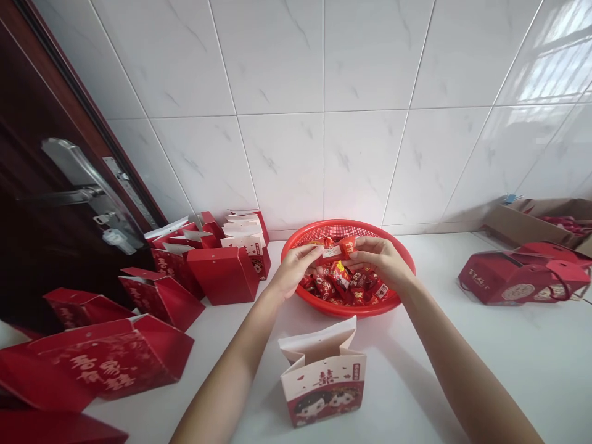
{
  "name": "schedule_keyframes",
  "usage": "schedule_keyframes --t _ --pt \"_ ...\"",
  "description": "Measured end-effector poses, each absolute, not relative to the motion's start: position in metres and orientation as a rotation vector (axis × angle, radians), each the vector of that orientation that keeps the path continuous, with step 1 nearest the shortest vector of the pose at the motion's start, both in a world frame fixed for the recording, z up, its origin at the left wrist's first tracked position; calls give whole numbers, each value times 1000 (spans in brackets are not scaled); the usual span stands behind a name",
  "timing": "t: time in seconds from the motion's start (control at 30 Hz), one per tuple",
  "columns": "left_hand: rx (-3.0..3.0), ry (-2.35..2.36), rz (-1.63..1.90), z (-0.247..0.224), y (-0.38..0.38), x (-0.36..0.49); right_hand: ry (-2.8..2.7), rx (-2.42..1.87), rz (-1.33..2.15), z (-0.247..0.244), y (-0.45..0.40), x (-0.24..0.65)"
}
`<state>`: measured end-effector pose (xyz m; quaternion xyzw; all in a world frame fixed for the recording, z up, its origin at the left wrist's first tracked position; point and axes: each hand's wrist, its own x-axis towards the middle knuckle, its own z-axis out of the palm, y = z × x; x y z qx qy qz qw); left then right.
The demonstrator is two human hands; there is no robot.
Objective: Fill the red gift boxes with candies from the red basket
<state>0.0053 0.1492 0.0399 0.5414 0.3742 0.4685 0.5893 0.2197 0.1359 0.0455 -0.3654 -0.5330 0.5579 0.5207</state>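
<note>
Over a red plastic basket (402, 301), both hands pinch one red-wrapped candy (332, 251) with a pale label on its wrapper. My left hand (295, 266) has its thumb and fingers closed on the left end. On the other end, the fingers of my right hand (385, 260) are closed. Beneath them, wrapped candies (340, 276) in red and gold fill the basket. Between my forearms stands a small white and red gift bag (324, 382), its top open, with a cartoon couple printed on the front.
Several red gift bags (224, 275) stand at the left, beside a dark door with a metal handle (83, 196). On the right are red gift boxes (502, 277) and a cardboard box (513, 221). A white tiled wall (282, 154) rises behind the basket.
</note>
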Motion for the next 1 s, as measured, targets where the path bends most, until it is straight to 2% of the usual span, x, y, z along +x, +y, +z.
schedule_keyframes --t 0.67,1.0 --pt "1215 874 1131 40 149 6 -1090 -974 1179 41 144 222" --pt "1207 886 1251 37 152 4 -1351 -1063 1181 48 134 216"
